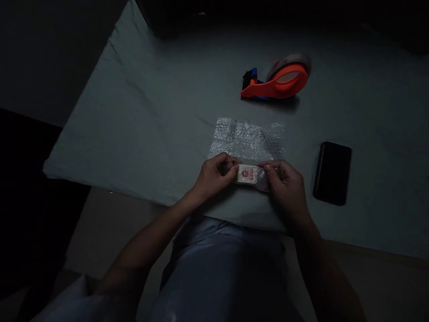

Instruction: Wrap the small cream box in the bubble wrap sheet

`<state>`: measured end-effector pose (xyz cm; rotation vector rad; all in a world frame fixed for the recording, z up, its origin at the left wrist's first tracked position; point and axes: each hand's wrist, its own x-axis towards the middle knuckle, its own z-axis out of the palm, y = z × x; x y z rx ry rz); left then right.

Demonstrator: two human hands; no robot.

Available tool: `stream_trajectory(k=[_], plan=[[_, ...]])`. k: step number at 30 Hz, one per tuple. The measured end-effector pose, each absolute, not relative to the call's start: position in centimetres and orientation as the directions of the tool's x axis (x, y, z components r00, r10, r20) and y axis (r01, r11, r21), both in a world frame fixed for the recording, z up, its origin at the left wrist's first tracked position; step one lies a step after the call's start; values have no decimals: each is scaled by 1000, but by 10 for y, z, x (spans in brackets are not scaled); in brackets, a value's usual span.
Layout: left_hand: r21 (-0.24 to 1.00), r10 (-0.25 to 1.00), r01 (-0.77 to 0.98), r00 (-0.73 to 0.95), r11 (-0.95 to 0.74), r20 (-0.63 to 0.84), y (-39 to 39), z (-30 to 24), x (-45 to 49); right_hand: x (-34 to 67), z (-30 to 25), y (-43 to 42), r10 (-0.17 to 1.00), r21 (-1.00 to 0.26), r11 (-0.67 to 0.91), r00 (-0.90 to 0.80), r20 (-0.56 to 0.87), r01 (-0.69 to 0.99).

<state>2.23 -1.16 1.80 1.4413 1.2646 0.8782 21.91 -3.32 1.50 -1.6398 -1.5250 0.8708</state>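
Observation:
A small pale packet with a red mark (247, 174) lies at the near edge of a sheet of bubble wrap (250, 139) on the grey table (140, 120). My left hand (214, 176) grips the packet's left end with curled fingers. My right hand (284, 185) pinches its right end together with a fold of the bubble wrap. The scene is dim, so fine detail on the packet is hard to read.
An orange tape dispenser (276, 79) with a blue part sits beyond the bubble wrap. A black phone (332, 172) lies flat to the right of my hands. The table's left edge slants away at the left; my lap is below the near edge.

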Motion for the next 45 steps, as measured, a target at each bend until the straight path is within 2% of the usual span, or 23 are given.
stream_trajectory(k=[3, 6, 8, 11, 13, 15, 17, 21, 24, 26, 32, 35, 37, 41, 45], plan=[[961, 971, 273, 211, 51, -112, -12, 17, 20, 217, 10, -37, 996, -887, -71, 74, -42, 456], [957, 969, 284, 214, 59, -123, -13, 16, 18, 217, 7, -40, 994, -856, -104, 79, -74, 507], [957, 970, 285, 210, 57, -120, -13, 16, 18, 218, 7, -41, 995, -824, -67, 96, -15, 562], [961, 972, 274, 210, 44, -105, -15, 15, 19, 216, 15, -46, 956, -694, 154, 70, 283, 703], [962, 973, 271, 210, 36, -96, -14, 14, 21, 212, 23, -50, 885, -521, 363, -112, 452, 772], [957, 972, 288, 214, 32, -97, -14, 16, 20, 205, 30, -53, 826, -399, 523, -330, 457, 753], [941, 963, 337, 242, 29, -116, -12, 20, 16, 199, 32, -54, 816, -365, 565, -433, 384, 740], [839, 952, 544, 251, 10, -174, -10, 33, -7, 196, 25, -52, 846, -395, 533, -463, 263, 749], [731, 960, 682, 230, -42, -159, -11, 39, -26, 200, 20, -51, 845, -426, 535, -470, 254, 730], [700, 952, 713, 234, -32, -195, -12, 42, -34, 201, 20, -51, 840, -428, 542, -475, 262, 723], [664, 923, 742, 186, 93, -338, -7, 50, -34, 203, 23, -50, 841, -460, 536, -497, 214, 708], [697, 878, 695, 210, 175, -430, -3, 51, -34, 203, 23, -50, 831, -456, 554, -499, 246, 697], [733, 882, 652, 212, 193, -421, -2, 51, -38, 203, 21, -50, 827, -471, 560, -496, 266, 681], [782, 912, 611, 240, 123, -332, 0, 53, -43, 202, 19, -51, 830, -488, 555, -484, 276, 674], [824, 865, 527, 293, 209, -406, 3, 52, -40, 202, 14, -54, 832, -508, 554, -461, 308, 660]])
